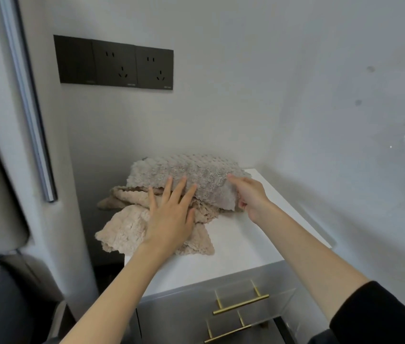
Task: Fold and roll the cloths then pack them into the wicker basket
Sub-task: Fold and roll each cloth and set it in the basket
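Grey fleece w/ a bumpy, bubble-like texture: the grey cloth [191, 172] sits bunched at the back of the white cabinet top [236, 252], close to the wall, lying on top of a beige cloth [124, 232] of the same nubby pile. L hand [171, 219] is flat, palm down, fingers straight & spread wide apart; fingertips press the front edge of the grey cloth while palm & thumb rest on the beige one below. It grips nothing. R hand [252, 197] is at the grey cloth's right end, thumb on top & fingers curled under, pinching the edge, which hangs down in a loose flap just beside the knuckles. Exact finger contact underneath is hidden by the fabric. Grey cloth is a rumpled, roughly folded mound, long axis running left-right along the wall, right end a bit nearer the camera. Beige cloth is crumpled & partly unfolded w/ a wavy hem, spreading toward the front-left; its left part overhangs the cabinet's left edge. R arm has a black sleeve [382, 316] pushed up the forearm; L forearm is bare. Below the top, grey drawer fronts w/ brass bar handles [241, 304]. On the wall above left, a black socket panel [114, 63].
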`<state>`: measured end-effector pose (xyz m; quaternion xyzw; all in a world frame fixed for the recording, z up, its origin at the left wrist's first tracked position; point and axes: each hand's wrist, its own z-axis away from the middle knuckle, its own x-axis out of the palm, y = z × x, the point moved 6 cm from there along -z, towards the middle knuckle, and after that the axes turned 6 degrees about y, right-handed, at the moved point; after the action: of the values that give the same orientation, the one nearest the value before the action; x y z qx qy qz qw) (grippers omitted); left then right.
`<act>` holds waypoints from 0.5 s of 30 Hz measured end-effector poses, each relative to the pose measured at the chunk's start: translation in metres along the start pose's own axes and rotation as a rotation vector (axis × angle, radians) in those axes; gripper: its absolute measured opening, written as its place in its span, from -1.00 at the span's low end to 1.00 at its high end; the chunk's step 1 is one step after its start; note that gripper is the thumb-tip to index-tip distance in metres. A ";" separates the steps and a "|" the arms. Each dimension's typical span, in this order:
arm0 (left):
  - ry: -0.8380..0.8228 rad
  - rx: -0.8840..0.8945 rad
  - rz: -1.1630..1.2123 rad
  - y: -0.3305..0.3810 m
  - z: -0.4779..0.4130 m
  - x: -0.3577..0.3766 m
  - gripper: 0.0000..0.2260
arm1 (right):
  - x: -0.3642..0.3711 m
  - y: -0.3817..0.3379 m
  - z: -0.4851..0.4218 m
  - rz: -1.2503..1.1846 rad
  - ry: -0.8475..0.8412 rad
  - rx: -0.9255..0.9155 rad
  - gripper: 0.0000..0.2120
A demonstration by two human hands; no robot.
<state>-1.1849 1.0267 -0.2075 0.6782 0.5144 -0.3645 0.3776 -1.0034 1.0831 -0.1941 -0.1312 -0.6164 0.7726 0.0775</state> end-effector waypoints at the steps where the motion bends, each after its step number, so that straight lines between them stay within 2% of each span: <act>1: 0.005 -0.003 0.010 0.000 0.000 -0.001 -0.50 | 0.000 -0.003 0.000 0.014 0.001 -0.022 -0.81; 2: 0.009 -0.008 0.024 0.001 0.001 -0.002 -0.50 | 0.001 -0.004 -0.001 0.017 0.005 -0.023 -0.75; 4: 0.013 -0.020 0.056 0.003 0.001 -0.003 -0.50 | 0.002 -0.001 -0.004 -0.001 0.018 0.032 -0.49; 6: 0.018 -0.024 0.080 0.007 0.001 -0.002 -0.50 | 0.002 0.005 -0.004 -0.009 0.035 0.110 -0.40; 7: 0.023 -0.021 0.084 0.008 0.000 -0.001 -0.50 | 0.003 0.007 -0.002 -0.023 0.026 0.144 -0.45; 10: 0.037 0.000 0.065 0.012 0.000 0.002 -0.49 | 0.003 0.012 0.001 -0.002 0.001 0.187 -0.82; 13: 0.050 0.017 0.060 0.014 -0.002 0.004 -0.48 | -0.003 0.008 0.000 -0.030 -0.004 0.145 -0.81; 15: 0.066 0.020 0.064 0.014 -0.003 0.003 -0.48 | -0.009 -0.001 -0.001 -0.016 0.020 0.048 -0.89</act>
<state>-1.1699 1.0276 -0.2069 0.7095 0.5011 -0.3349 0.3652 -0.9944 1.0815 -0.1919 -0.1319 -0.5980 0.7851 0.0927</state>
